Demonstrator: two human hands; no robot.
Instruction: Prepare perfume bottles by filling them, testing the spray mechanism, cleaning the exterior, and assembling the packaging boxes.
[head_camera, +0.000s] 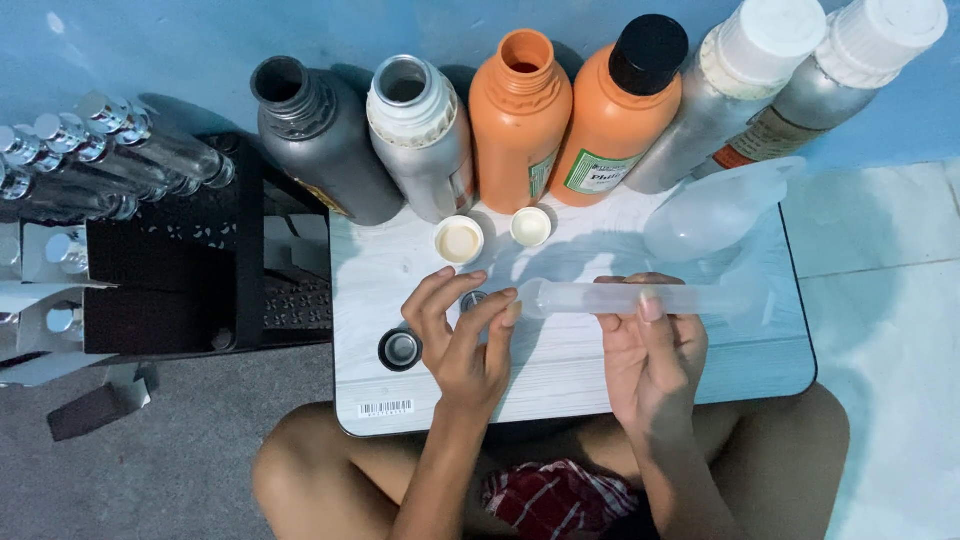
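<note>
Right hand (650, 350) grips clear cylinder (625, 298) lying left-right, its open end pointing left at small vial (472, 300) pinched by left hand (465, 335), just beside.

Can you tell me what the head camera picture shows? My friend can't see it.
A person's right hand holds a clear plastic syringe-like tube sideways over a small white table, while the left hand pinches a small round silver-topped vial. Six tall grey, silver and orange bottles stand behind.

Six bottles (520, 120) stand behind two caps (459, 240) on the table (560, 370).
</note>
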